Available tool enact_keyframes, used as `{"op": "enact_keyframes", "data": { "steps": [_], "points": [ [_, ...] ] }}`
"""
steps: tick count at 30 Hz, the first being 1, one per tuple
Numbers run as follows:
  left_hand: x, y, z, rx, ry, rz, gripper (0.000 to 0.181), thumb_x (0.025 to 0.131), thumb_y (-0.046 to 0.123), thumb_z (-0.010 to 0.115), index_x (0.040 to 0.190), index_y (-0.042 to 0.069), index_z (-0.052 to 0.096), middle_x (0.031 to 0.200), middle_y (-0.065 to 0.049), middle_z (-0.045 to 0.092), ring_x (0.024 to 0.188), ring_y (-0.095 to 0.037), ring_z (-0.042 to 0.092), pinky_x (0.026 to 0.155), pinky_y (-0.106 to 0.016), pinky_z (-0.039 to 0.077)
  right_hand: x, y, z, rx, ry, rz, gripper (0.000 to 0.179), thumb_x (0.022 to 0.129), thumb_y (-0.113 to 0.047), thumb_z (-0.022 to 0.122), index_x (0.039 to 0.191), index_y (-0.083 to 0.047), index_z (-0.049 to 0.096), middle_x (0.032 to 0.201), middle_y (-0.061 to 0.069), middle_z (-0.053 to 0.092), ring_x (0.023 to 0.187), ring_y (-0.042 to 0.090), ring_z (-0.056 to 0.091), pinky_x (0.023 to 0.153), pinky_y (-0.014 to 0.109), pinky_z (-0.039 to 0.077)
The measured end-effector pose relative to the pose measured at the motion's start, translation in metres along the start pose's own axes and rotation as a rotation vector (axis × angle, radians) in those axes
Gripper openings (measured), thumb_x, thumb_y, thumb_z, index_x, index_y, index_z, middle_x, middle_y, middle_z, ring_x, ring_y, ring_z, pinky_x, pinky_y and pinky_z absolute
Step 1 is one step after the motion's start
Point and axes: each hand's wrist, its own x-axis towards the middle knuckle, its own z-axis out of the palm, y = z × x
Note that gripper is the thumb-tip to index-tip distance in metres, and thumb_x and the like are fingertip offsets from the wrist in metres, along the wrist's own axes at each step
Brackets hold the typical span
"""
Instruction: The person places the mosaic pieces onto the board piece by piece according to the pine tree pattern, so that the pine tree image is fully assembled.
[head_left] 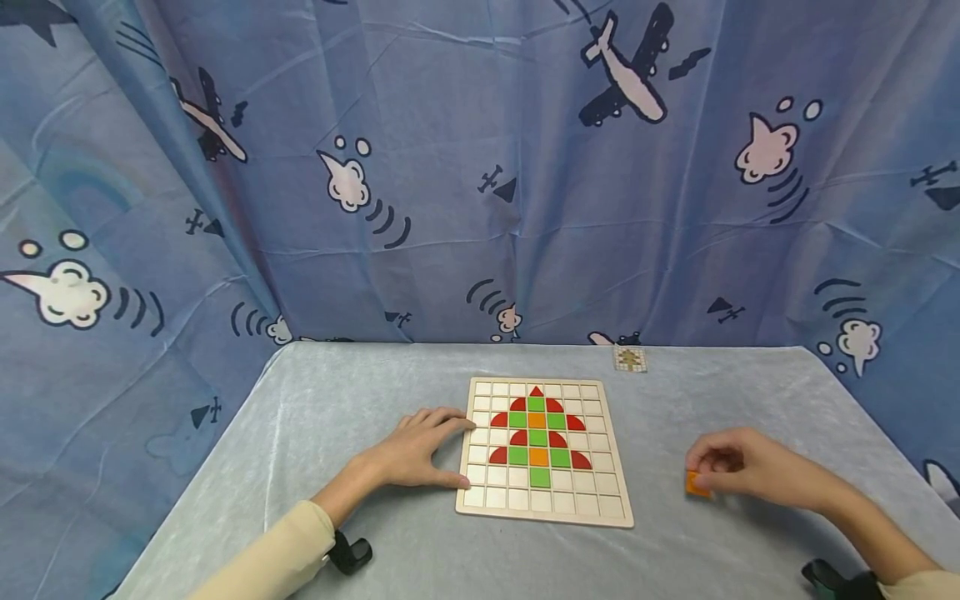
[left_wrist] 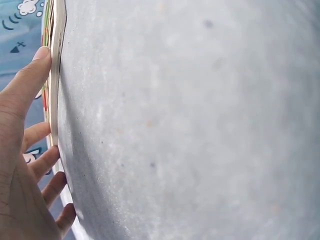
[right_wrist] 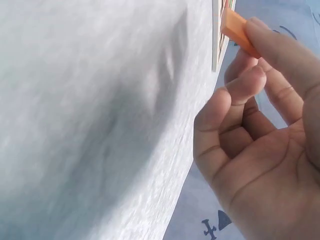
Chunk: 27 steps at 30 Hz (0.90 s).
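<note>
A square wooden grid board [head_left: 495, 498] lies on the table, bearing a tree pattern of green and orange squares with red curved pieces and a red triangle on top. At its left edge rests my left hand [head_left: 416, 450], thumb and fingertips touching the rim. The left wrist view shows that thumb [left_wrist: 37, 67] against the board's side, fingers spread along it. To the right of the board, my right hand [head_left: 757, 468] pinches an orange square tile [head_left: 697, 485] between thumb and fingers. The same tile appears tilted in the right wrist view, held at the fingertips.
A small card with a tree picture [head_left: 630, 359] lies at the table's back edge. The light grey cloth-covered table [head_left: 360, 375] runs back to a blue curtain [head_left: 450, 167] printed with planes and clouds. Dark straps [head_left: 349, 553] sit at both wrists.
</note>
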Motion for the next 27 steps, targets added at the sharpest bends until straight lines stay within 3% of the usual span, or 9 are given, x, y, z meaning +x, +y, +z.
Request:
{"op": "enact_keyframes", "data": {
  "steps": [11, 18, 23, 27],
  "points": [
    [-0.001, 0.0, 0.0, -0.002, 0.003, 0.007, 0.083, 0.078, 0.072, 0.067, 0.147, 0.032, 0.043, 0.153, 0.004, 0.04, 0.14, -0.024, 0.039, 0.108, -0.053, 0.035, 0.02, -0.016, 0.016, -0.027, 0.055, -0.055, 0.011, 0.09, -0.007, 0.069, 0.098, -0.016, 0.068, 0.088, -0.004, 0.069, 0.076, 0.005, 0.062, 0.063, 0.023, 0.049],
    [-0.001, 0.001, -0.001, -0.018, 0.002, 0.003, 0.082, 0.078, 0.07, 0.068, 0.147, 0.031, 0.043, 0.153, 0.004, 0.04, 0.14, -0.025, 0.038, 0.109, -0.053, 0.033, 0.033, -0.026, 0.025, 0.061, 0.001, -0.085, 0.009, 0.096, -0.008, 0.062, 0.103, -0.006, 0.067, 0.093, 0.006, 0.071, 0.084, 0.008, 0.065, 0.068, 0.026, 0.054],
    [-0.001, 0.001, -0.001, -0.02, -0.004, 0.001, 0.082, 0.078, 0.07, 0.068, 0.147, 0.032, 0.043, 0.153, 0.004, 0.04, 0.141, -0.024, 0.038, 0.11, -0.053, 0.033, 0.041, -0.028, 0.034, 0.155, -0.054, -0.051, 0.013, 0.098, -0.01, 0.059, 0.106, -0.002, 0.065, 0.091, 0.013, 0.07, 0.079, 0.017, 0.067, 0.065, 0.032, 0.055],
    [0.0, 0.0, -0.001, -0.014, -0.009, -0.001, 0.082, 0.078, 0.07, 0.067, 0.148, 0.033, 0.042, 0.154, 0.004, 0.039, 0.141, -0.024, 0.038, 0.11, -0.053, 0.033, 0.047, -0.028, 0.041, 0.186, -0.05, -0.016, 0.018, 0.095, -0.011, 0.064, 0.11, -0.001, 0.064, 0.095, 0.017, 0.069, 0.078, 0.023, 0.07, 0.064, 0.032, 0.056]
  ]
}}
